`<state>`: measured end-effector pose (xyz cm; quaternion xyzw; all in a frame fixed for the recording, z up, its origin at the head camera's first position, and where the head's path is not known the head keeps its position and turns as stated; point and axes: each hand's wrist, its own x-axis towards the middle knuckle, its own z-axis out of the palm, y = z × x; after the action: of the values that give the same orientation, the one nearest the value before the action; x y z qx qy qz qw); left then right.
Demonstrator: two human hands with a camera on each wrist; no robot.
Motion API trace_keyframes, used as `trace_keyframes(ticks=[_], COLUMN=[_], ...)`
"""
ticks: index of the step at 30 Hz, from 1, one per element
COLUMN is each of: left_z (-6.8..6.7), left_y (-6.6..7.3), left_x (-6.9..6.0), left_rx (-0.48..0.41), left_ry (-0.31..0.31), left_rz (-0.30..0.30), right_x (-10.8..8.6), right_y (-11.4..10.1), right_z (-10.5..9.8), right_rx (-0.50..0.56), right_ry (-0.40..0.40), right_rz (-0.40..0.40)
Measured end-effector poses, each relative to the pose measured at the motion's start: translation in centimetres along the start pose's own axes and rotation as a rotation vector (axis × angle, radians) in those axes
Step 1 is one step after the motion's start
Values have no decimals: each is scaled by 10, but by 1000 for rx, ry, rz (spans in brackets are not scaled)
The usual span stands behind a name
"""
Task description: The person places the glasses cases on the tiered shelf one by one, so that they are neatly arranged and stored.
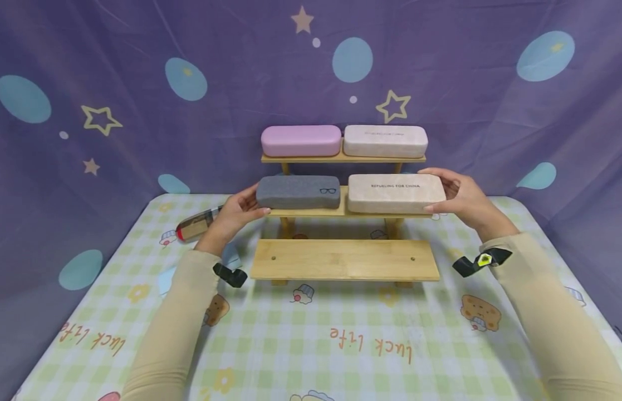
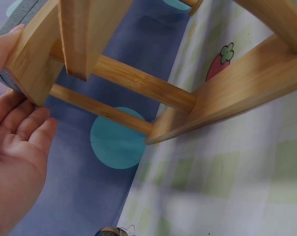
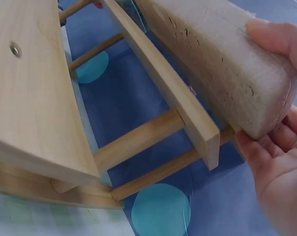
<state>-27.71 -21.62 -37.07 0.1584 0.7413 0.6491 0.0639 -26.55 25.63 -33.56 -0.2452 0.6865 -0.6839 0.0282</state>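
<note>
Two cases in grasp on the middle shelf (image 1: 311, 213), side by side with a narrow gap between. Left hand (image 1: 235, 214): pinching the outer end of the grey case (image 1: 298, 192), thumb in front, fingers behind. Right hand (image 1: 458, 195): gripping the outer end of the beige case (image 1: 396, 194), thumb low on its front, fingers round the back. Both outer ends slightly past the ends of the board. Full contact of the beige base with the wood: cannot tell.

Handling, by judgement: keep pressure light and even; hold both cases level; nudge inward along the board rather than tip. Use the pink case (image 1: 300, 141) and white case (image 1: 386, 142) above as alignment guide. Avoid hard squeezing together: likely skew. Loosen thumb and fingers together, only after firm seating.
</note>
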Motion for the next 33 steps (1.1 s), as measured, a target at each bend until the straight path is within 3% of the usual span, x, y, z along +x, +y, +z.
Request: trace_keyframes(ticks=[12,23,33], left_z=[1,1,2], left_y=[5,4,6], left_x=[-2,-1,-3], left_rx=[51,16,29], left_ry=[20,11,16], left_rz=[-63,-41,-55], right_x=[10,17,20], right_y=[17,21,21], right_z=[-6,-2,-1], right_rx=[36,37,-42], right_ry=[2,14,10], right_rz=[19,36,68])
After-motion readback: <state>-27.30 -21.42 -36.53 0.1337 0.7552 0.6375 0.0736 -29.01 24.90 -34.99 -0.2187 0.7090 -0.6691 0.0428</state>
